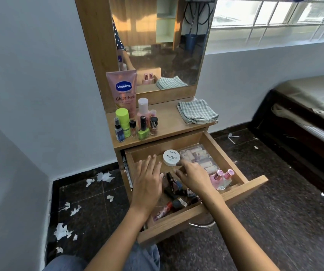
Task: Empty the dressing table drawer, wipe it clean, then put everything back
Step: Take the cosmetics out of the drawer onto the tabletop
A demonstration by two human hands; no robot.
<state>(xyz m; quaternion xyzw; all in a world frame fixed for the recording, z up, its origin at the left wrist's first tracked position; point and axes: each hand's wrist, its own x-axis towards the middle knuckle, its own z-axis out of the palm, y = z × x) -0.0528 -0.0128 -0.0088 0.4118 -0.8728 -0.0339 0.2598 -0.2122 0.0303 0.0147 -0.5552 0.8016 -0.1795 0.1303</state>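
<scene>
The wooden drawer (253,184) of the dressing table is pulled out. Inside lie a white round nail polish jar (171,157), a clear box of small rolls (200,158), two pink perfume bottles (222,178) and several dark nail polish bottles (176,192). My left hand (149,178) hovers flat over the drawer's left side with straight fingers, holding nothing. My right hand (193,178) reaches over the middle of the drawer, fingers extended toward the jar and the bottles, gripping nothing visible. On the tabletop lies a folded checked cloth (197,111).
A pink Vaseline tube (123,90), a green bottle (123,121) and several small bottles stand on the tabletop's left. A mirror (157,42) rises behind. White paper scraps (63,230) litter the dark floor at left. A bed (311,114) stands at right.
</scene>
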